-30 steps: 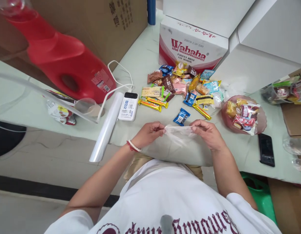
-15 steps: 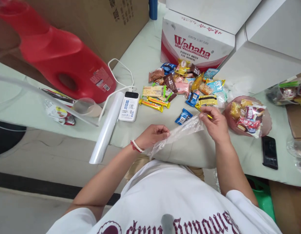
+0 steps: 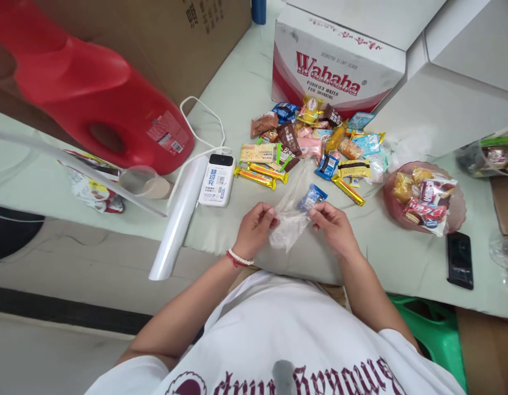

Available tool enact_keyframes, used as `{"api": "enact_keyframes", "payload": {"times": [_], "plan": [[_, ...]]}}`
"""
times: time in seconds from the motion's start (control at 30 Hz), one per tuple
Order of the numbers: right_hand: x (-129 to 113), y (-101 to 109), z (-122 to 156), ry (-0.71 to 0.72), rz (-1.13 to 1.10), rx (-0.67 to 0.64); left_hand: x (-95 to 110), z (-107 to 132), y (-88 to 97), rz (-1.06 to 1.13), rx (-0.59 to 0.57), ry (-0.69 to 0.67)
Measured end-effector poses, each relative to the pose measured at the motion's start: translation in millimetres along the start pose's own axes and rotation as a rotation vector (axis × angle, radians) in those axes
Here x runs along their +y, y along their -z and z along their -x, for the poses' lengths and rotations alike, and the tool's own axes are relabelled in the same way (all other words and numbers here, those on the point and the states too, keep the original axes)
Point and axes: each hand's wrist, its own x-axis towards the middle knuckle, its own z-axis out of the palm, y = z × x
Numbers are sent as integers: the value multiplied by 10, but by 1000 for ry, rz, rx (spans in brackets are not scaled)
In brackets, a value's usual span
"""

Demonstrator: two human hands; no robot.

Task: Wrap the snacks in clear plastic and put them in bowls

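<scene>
Between my two hands a clear plastic bag point(image 3: 289, 227) is held over the table's front edge. My left hand point(image 3: 256, 225) pinches its left side. My right hand point(image 3: 331, 225) pinches its right side, with the fingers closed. Just beyond my right fingertips lies a blue wrapped snack point(image 3: 314, 196), partly behind the thin plastic. Farther back is a heap of wrapped snacks point(image 3: 307, 140), with yellow snack bars point(image 3: 260, 174) at its left front and another yellow bar point(image 3: 348, 191) at its right front.
A pink bowl point(image 3: 459, 206) of snacks and a black phone point(image 3: 459, 260) are at right. On the left stand a white power bank point(image 3: 216, 181), a clear plastic roll point(image 3: 178, 225) and a large red jug point(image 3: 126, 93). The Wahaha carton point(image 3: 336, 66) is behind the heap.
My hands have come closer together and the right one has moved left and down. The bag, stretched sideways before, now bunches and stands up between them.
</scene>
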Motion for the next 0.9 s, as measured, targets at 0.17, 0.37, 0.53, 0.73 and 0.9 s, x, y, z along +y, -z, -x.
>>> {"api": "enact_keyframes", "payload": {"times": [0.17, 0.37, 0.53, 0.73, 0.9], "plan": [[15, 134, 112, -135, -157, -12, -90, -33, 22, 204, 63, 141], [147, 60, 292, -74, -102, -13, -42, -48, -46, 113, 37, 261], [56, 112, 334, -28, -77, 23, 6, -39, -19, 33, -101, 128], [-7, 390, 164, -154, -173, 60, -5, -1, 210, 173, -285, 291], [145, 517, 99, -1, 188, 182, -47, 58, 243, 182, -246, 374]]}}
